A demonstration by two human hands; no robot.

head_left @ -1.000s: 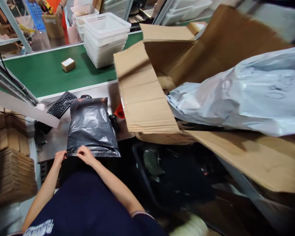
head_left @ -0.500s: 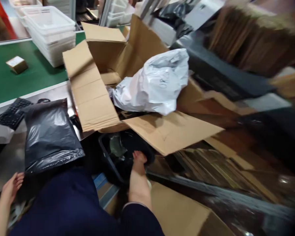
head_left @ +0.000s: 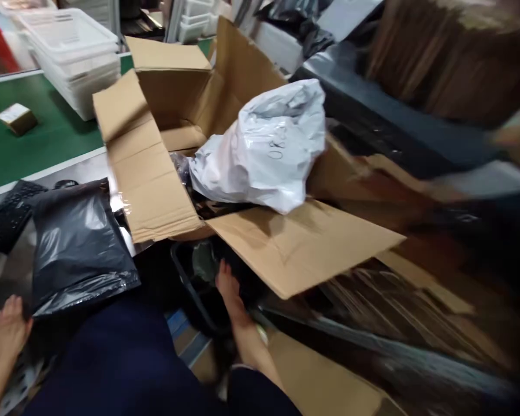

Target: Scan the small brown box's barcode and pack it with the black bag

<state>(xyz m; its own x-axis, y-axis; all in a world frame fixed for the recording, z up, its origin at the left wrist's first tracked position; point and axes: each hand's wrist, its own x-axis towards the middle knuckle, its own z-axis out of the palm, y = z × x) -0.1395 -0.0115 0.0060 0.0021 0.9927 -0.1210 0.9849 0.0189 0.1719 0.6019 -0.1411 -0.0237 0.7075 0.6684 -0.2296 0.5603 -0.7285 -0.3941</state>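
My right hand (head_left: 227,284) reaches over a black plastic bin (head_left: 193,293), fingers stretched out and nothing in them. Inside the bin lies a crumpled grey-green piece (head_left: 204,263) whose kind I cannot make out. Beside the lower left corner of a black plastic mailing bag (head_left: 80,242), my left hand (head_left: 11,326) is open with its fingers extended. Above the bin stands an open cardboard box (head_left: 156,173), its flaps spread. A full white plastic bag (head_left: 273,144) with handwritten marks rests in it.
Stacked white plastic baskets (head_left: 73,63) and a small brown box (head_left: 17,118) stand on the green table. A black keyboard (head_left: 8,214) lies left of the mailing bag. Flattened cardboard (head_left: 381,306) and another carton (head_left: 320,375) are at the lower right, partly blurred.
My right hand has shifted left over the bin, with its fingers now pointing up and away. My left hand has risen slightly and its fingers have straightened. The view has shifted a little.
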